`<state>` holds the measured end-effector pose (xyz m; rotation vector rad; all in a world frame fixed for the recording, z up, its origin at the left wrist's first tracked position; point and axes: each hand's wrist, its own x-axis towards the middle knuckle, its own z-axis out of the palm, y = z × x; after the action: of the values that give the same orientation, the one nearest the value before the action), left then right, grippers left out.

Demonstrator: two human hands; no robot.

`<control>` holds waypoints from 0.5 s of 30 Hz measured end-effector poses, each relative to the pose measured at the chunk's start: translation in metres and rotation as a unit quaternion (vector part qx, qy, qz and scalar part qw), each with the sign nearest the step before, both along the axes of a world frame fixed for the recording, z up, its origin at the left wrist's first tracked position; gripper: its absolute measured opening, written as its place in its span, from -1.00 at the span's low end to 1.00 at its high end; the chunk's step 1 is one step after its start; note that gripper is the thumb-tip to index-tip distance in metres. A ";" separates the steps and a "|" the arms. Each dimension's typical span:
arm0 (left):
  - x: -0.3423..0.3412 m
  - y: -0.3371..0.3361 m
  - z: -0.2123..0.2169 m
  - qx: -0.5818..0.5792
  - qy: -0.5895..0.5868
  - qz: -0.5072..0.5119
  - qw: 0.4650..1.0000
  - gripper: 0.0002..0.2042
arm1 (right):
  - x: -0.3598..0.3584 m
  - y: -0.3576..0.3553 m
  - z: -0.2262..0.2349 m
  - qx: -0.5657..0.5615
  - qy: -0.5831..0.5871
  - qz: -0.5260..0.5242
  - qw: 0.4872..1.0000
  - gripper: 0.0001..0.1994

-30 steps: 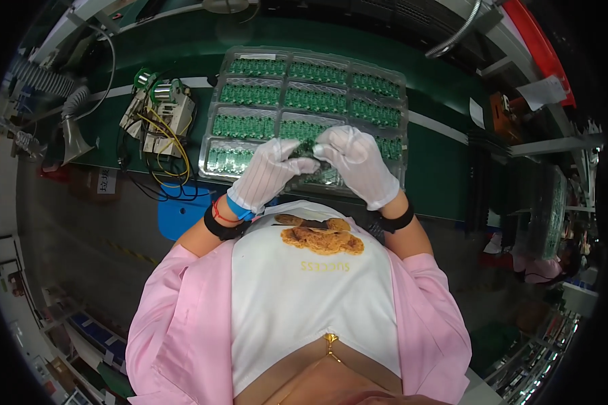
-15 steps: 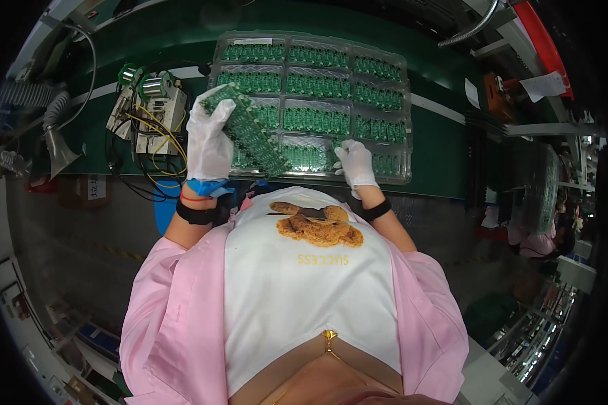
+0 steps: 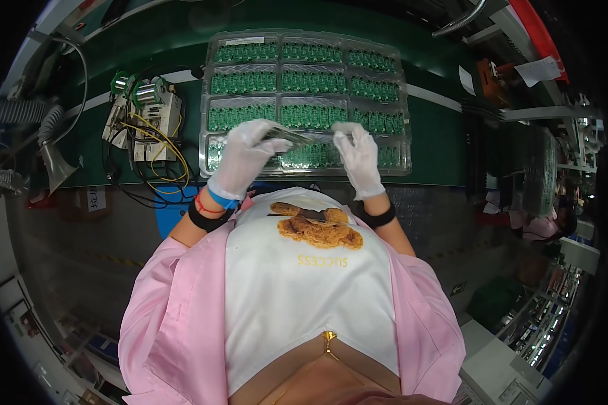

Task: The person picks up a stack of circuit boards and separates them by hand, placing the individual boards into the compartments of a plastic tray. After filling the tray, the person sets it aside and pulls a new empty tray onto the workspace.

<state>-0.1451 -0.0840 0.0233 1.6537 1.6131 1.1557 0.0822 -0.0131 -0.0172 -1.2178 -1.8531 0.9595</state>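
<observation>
My left hand (image 3: 242,156), in a white glove, grips a green circuit board panel (image 3: 287,135) between thumb and fingers. The panel is tilted nearly edge-on above the front of a clear plastic tray (image 3: 203,138). My right hand (image 3: 359,156), also gloved, is raised over the tray's front right with its fingertips drawn together. Whether a small piece is pinched there I cannot make out. Rows of small green circuit boards (image 3: 314,82) fill the tray's compartments. My hands and the panel hide parts of the front row.
Left of the tray stand solder spools (image 3: 148,92) on a pale soldering unit (image 3: 157,121), with yellow and black cables (image 3: 157,158) hanging over the table edge. A fume hose funnel (image 3: 59,165) is farther left. At the right lie a paper sheet (image 3: 539,71) and an orange-brown box (image 3: 491,82).
My left hand has moved right and turned the panel from face-up to nearly edge-on. My right hand has lifted slightly from the front row of the tray.
</observation>
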 end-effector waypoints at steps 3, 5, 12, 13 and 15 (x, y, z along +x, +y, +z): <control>0.025 0.005 0.004 0.101 0.134 -0.065 0.984 -0.73 | -0.021 -0.017 0.081 0.098 0.045 0.147 0.983 -0.77; 0.044 0.007 0.008 0.088 -0.050 -0.020 0.995 -0.76 | -0.019 -0.013 0.078 0.161 -0.001 0.153 0.975 -0.80; 0.037 0.009 -0.011 0.032 0.131 -0.100 0.986 -0.77 | -0.009 -0.012 0.069 0.169 -0.155 0.172 0.958 -0.86; 0.037 0.009 -0.012 0.067 0.118 -0.116 0.984 -0.77 | -0.006 -0.011 0.068 0.192 -0.141 0.188 0.953 -0.87; 0.037 0.009 -0.011 0.102 0.106 -0.132 0.980 -0.78 | 0.001 -0.009 0.066 0.238 -0.113 0.219 0.940 -0.88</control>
<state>-0.1081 -0.0750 0.0119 2.1134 1.3760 1.0646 0.0830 -0.0222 0.0490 -0.6512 -2.4227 0.5412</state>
